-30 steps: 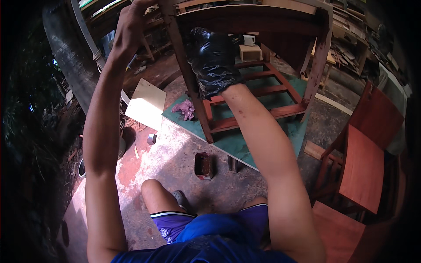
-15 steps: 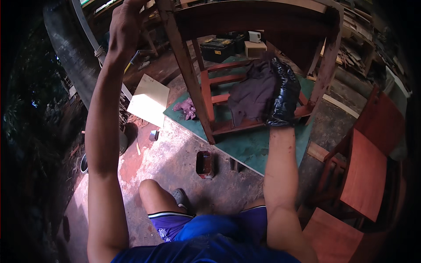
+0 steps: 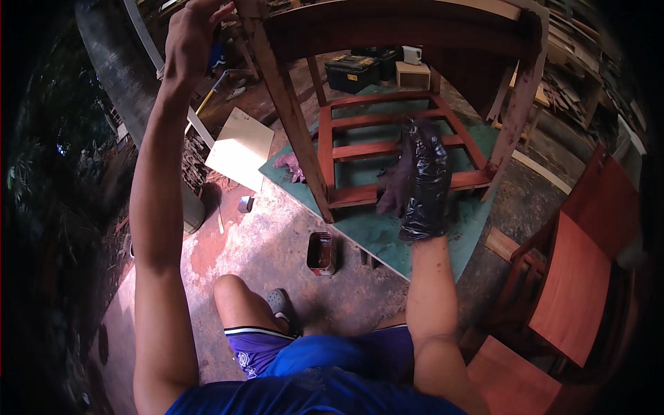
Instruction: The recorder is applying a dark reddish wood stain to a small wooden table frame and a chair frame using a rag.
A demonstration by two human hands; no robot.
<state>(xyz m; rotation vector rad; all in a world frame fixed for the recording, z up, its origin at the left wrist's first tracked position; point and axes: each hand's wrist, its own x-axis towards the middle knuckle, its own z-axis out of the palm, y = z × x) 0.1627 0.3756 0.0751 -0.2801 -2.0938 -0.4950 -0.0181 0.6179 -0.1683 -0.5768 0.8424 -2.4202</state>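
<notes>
A reddish-brown wooden furniture frame [image 3: 295,117], with slats between its lower rails, stands in front of me. At its upper left corner, my left hand [image 3: 192,38] is closed on the post; the picture's top edge cuts off part of the grip. My right hand [image 3: 427,162] is wrapped in a black plastic bag and reaches in over the lower slats. From it hangs a dark purple cloth [image 3: 394,188], bunched against the bag. The bag hides my right fingers. Under the frame lies a green board [image 3: 377,238].
A rectangular tin [image 3: 321,253] of dark liquid stands on the floor before my knees. A pinkish rag [image 3: 290,166] and a pale board [image 3: 240,149] lie to the left. Black toolboxes [image 3: 351,73] sit behind the frame. Reddish wooden panels [image 3: 568,290] stand at the right.
My right hand has come back toward me and slightly left with the cloth, uncovering more of the slats. My left hand stays at the frame's corner.
</notes>
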